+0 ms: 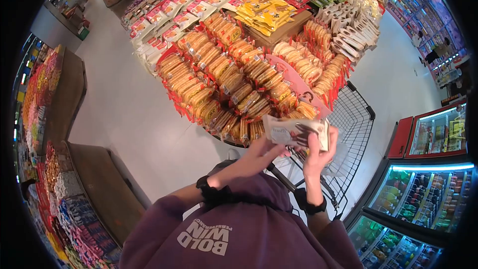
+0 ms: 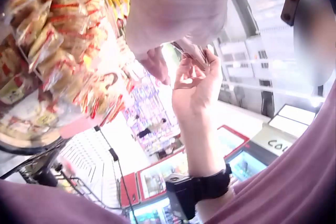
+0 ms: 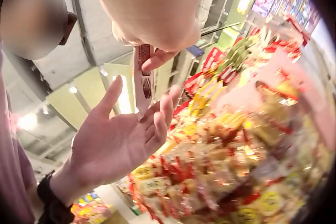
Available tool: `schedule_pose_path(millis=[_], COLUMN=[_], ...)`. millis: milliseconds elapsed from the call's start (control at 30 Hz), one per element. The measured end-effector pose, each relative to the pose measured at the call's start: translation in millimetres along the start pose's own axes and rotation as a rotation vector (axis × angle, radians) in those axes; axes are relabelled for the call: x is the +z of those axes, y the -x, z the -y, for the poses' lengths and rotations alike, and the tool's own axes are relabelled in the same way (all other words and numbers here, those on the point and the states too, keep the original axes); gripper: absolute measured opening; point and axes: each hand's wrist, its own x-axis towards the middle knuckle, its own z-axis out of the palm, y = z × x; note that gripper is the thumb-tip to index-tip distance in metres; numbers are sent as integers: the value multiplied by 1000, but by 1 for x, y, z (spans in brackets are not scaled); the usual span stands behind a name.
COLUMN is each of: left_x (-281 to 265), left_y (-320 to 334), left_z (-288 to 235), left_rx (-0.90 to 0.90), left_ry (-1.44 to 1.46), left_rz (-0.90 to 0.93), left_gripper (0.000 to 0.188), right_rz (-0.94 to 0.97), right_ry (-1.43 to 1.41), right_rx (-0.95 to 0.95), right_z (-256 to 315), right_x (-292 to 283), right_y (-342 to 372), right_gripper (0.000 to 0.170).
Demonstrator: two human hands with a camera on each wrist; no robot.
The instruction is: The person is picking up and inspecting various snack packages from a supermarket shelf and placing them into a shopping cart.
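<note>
A white snack packet point(image 1: 289, 132) with a brown chocolate picture on its front is held up before the chest, over the near edge of the snack display. My right hand point(image 1: 320, 157) grips its right end, thumb across the printed face and fingers behind. Close under the left end is my left hand point(image 1: 256, 158). In the right wrist view the left hand's palm point(image 3: 118, 140) shows, the thumb away from the packet point(image 3: 142, 85) and the fingertips right at its lower edge. The left wrist view has the right hand point(image 2: 197, 90) pinching the packet, which is partly hidden.
Wrapped biscuits point(image 1: 219, 69) fill the display, with yellow packets point(image 1: 266, 11) and white packets point(image 1: 356, 35) behind. A wire shopping cart point(image 1: 356, 114) stands at the right. Lit drink fridges point(image 1: 423, 194) lie beyond it, and stocked shelves point(image 1: 94, 189) line the left.
</note>
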Motion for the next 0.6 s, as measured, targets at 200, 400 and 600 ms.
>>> schedule_pose_path(millis=[200, 400, 600], left_x=[-36, -64, -83], left_y=[27, 46, 43], left_z=[-82, -103, -113], left_rx=[254, 297, 320], left_ry=[-106, -66, -13], left_rz=[-614, -723, -645], left_gripper=[28, 27, 31], right_rz=[248, 443, 382], right_ry=[-321, -256, -201], right_rx=[234, 333, 340], right_z=[16, 23, 31], right_x=[102, 130, 141], right_y=[-24, -18, -9], right_gripper=[29, 33, 38])
